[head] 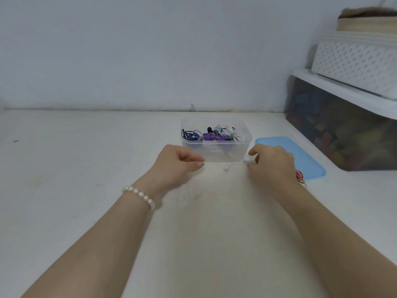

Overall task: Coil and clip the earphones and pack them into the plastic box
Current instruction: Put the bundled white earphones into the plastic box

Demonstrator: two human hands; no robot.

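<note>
1. Between the two hands, white earphones [231, 166] lie on the table [86, 168], just before the plastic box [216, 147].
2. Right hand [271, 163] pinches one end.
3. Left hand [179, 163] is curled; its grip is unclear.

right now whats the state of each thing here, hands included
clear plastic box: open, upright, holding coiled earphones
blue plastic lid: off, flat on table right of box
white earphone: uncoiled, on table before box
left hand: fingers curled, holding nothing that shows
right hand: pinching white earphone's end
large dark lidded bin: closed
</note>
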